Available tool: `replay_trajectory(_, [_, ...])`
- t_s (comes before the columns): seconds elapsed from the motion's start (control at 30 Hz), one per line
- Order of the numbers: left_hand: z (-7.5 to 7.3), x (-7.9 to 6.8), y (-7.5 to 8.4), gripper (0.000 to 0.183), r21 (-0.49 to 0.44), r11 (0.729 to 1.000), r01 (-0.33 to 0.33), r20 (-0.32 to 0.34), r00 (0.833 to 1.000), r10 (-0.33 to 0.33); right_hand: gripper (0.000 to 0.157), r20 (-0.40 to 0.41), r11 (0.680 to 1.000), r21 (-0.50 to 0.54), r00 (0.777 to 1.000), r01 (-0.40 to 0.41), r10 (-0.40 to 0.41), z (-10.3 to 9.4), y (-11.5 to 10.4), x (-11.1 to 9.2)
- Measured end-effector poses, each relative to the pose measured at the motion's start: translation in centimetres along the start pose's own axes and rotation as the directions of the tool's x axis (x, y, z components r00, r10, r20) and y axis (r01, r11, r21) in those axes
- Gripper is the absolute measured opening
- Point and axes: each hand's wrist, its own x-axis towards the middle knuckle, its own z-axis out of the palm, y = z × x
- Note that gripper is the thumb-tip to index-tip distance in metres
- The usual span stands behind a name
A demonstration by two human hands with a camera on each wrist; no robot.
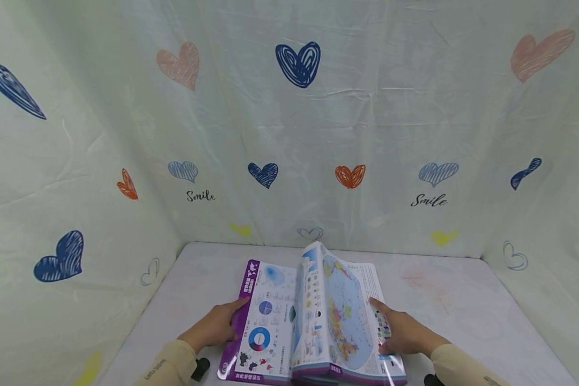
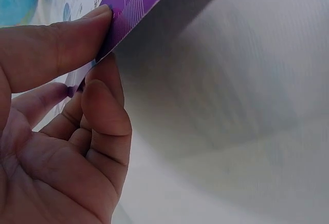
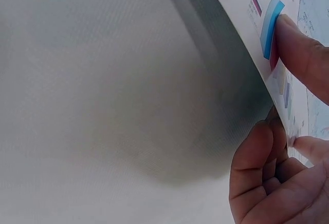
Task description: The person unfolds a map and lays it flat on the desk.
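Atlas (image 1: 313, 316) lying open on the white table (image 1: 463, 300), lower centre of the head view, with a few glossy pages standing up in the middle like they're mid-flip. Looks like a thin softcover: light, floppy, slick coated paper, so I'd guess it slides easily on that tabletop and the pages bend rather than hold shape. Corners could crease if you yank them. Best bet is taking it by the outer page edges, which is pretty much what's going on.

Left hand (image 1: 217, 327) sits at the lower left of the book, pinching the purple page edge (image 2: 128, 8), thumb on top and curled fingers (image 2: 103, 116) tucked underneath, per the left wrist view. Right hand (image 1: 405, 332) is at the lower right, thumb pressed on the map page margin, and the right wrist view shows its fingers (image 3: 257, 152) curled under that page edge (image 3: 257, 54), so it's gripping too. Both forearms in beige sleeves come in from the bottom of the frame, angled inward toward the book.

Heart-print cloth (image 1: 289, 134) hangs behind and on both sides.
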Motion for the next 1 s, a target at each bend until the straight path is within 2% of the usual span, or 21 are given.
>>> replay_trajectory(0.3, [-1.0,-0.5,-0.7,0.087,0.024,0.999,0.032,-0.007,0.999,-0.032,0.113,-0.002,1.000,-0.001,1.000,0.009,-0.009,-0.2,0.6,-0.1])
replay_trajectory(0.67, [-2.0,-0.8,-1.9,0.088,0.065,0.996,0.065,-0.027,0.998,-0.064,0.112,0.023,0.999,-0.020,0.999,-0.027,0.028,-0.6,0.4,-0.2])
replay_trajectory(0.83, [-2.7,-1.2,-2.5,0.088,0.086,0.993,0.075,-0.041,0.997,-0.072,0.112,0.016,0.999,-0.033,1.000,-0.024,0.025,-0.7,0.8,-0.3])
replay_trajectory(1.0, [-3.6,-1.6,-3.4,0.088,0.098,0.993,0.065,-0.061,0.996,-0.059,0.111,0.024,0.998,-0.042,0.998,-0.057,0.058,-0.8,1.2,-0.3])
